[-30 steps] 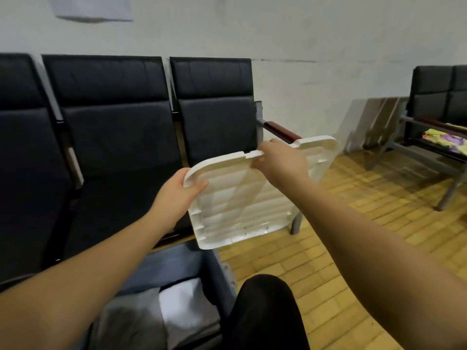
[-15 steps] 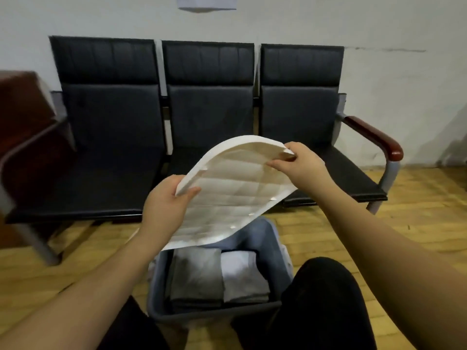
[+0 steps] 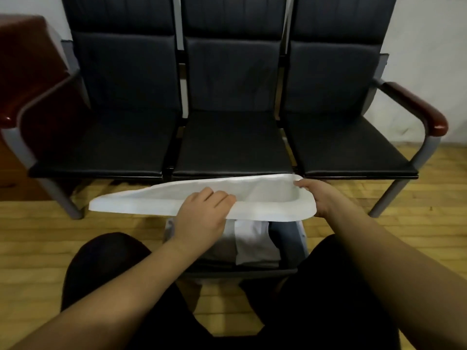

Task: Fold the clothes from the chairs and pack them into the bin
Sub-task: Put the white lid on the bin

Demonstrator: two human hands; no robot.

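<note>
White plastic lid [image 3: 252, 198] held above the grey bin [image 3: 300, 238].
Left hand [image 3: 202, 218] and right hand [image 3: 321, 198] each pinch its near edge; folded clothes [image 3: 255, 246] lie inside, centre frame.

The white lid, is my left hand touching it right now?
Touching. The head view shows the left hand gripping the white lid's near edge, fingers curled over its rim.

Wood plank floor [image 3: 38, 236]; white wall [image 3: 429, 34] behind; dark red cabinet [image 3: 27, 72] at left
</note>
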